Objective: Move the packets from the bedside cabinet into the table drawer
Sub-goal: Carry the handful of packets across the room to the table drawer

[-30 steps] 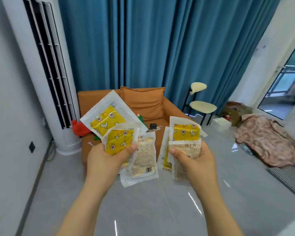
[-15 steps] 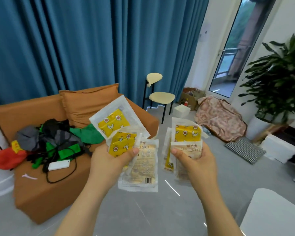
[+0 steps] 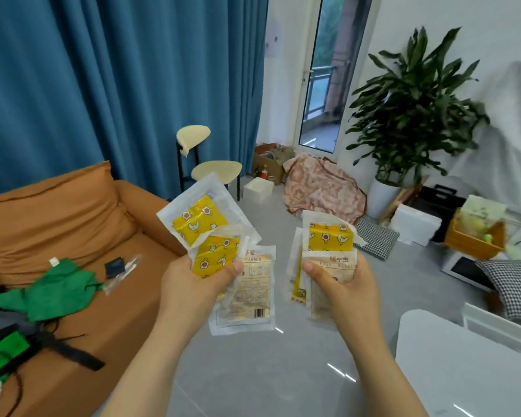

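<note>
Head view, looking forward and down: both hands are raised in front of the chest, each clamped on a fan of packets. The left hand [image 3: 190, 284] pinches a fanned stack of what look like 3 packets [image 3: 223, 254] – thumb pressed across the yellow print in front, other digits hidden behind – with the top one splayed toward 11 o'clock and a pale one hanging toward 6 o'clock. The right hand [image 3: 343, 287] grips a second bundle of packets [image 3: 328, 245] in the same thumb-over-front hold, long axis running 12 to 6 o'clock; how many it holds I cannot tell, at least 2.

So the packets are off the bedside cabinet and in transit. No drawer is visible. The only likely target is the white bench [image 3: 463, 371], whose rounded corner shows at 4 o'clock, low and near the right forearm – the right hand is clearly the nearer of the 2. My judgement is that the next move calls for a turn toward 4 o'clock, and since both hands are full, 1 bundle would have to be set down or merged before a drawer could be pulled.

At 9 o'clock, an orange sofa [image 3: 73, 224] carries green cloth [image 3: 48, 293] and cables. At 1 o'clock, by the potted plant [image 3: 409, 109], an open cardboard box [image 3: 268, 162] holds clutter too small to identify.
</note>
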Demonstrator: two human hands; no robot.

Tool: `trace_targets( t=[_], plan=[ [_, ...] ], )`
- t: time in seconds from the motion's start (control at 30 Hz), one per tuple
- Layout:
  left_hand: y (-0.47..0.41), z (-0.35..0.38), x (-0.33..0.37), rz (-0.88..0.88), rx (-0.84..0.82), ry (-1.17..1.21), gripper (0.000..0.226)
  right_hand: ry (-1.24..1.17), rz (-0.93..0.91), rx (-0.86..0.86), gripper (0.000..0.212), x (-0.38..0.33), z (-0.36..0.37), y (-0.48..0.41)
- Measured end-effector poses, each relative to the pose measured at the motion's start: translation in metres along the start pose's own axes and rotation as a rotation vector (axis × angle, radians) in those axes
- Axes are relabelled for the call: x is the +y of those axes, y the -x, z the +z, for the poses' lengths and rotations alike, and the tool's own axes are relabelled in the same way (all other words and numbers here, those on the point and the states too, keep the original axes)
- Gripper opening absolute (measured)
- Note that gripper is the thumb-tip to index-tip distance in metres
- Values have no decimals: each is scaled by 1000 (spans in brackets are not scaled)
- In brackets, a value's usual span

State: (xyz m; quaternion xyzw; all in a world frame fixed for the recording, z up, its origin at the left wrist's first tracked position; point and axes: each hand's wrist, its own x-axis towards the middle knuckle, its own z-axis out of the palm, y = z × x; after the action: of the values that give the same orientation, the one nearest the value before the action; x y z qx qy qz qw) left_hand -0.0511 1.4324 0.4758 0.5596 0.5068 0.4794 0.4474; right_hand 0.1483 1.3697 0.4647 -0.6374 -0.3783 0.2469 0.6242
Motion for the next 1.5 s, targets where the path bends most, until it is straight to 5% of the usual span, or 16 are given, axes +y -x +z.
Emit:
trace_targets(
  t=[0.63,1.5],
  plan=[
    [-229,158,-10,18,-502,-23,15,173,129,436,29,48,-2,-167],
    [-339,556,24,60,-840,-81,15,155,201,743,26,120,-238,-428]
  ],
)
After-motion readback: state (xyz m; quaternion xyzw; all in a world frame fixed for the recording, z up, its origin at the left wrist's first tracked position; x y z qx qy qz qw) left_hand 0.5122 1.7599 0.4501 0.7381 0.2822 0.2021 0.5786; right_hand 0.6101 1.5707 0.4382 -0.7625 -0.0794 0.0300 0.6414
